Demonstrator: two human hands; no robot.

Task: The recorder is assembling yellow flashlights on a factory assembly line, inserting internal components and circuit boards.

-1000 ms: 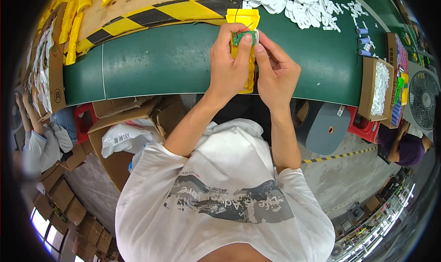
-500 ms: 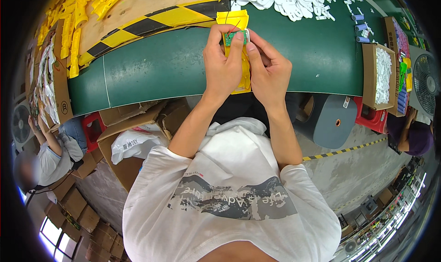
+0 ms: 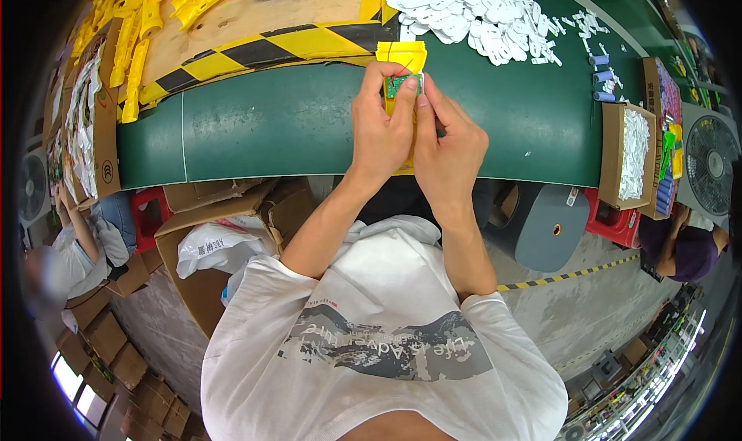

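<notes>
A yellow plastic housing (image 3: 402, 54) lies lengthwise at the near side of the green work table, partly covered by my fingers. Over it sits a small green circuit board (image 3: 393, 86) with a thin red wire running from it. My left hand (image 3: 378, 124) is closed, thumb and index finger pinching the board's left part. At the board's right edge, my right hand (image 3: 450, 143) is closed too, its thumb and index finger pressed near a small white part (image 3: 421, 84). The fingers hide how the board sits in the housing.
Flat white plastic pieces (image 3: 471, 12) are heaped at the far side, with several purple cylinders (image 3: 603, 76) to their right. A carton of white parts (image 3: 624, 155) stands at the right edge. Yellow housings (image 3: 139, 23) pile up far left. Co-workers sit at both sides.
The whole view has shifted, so the table sits slightly lower in the picture. My right hand has turned a little and its fingers press closer together at the board's edge. Both hands remain at the board.
</notes>
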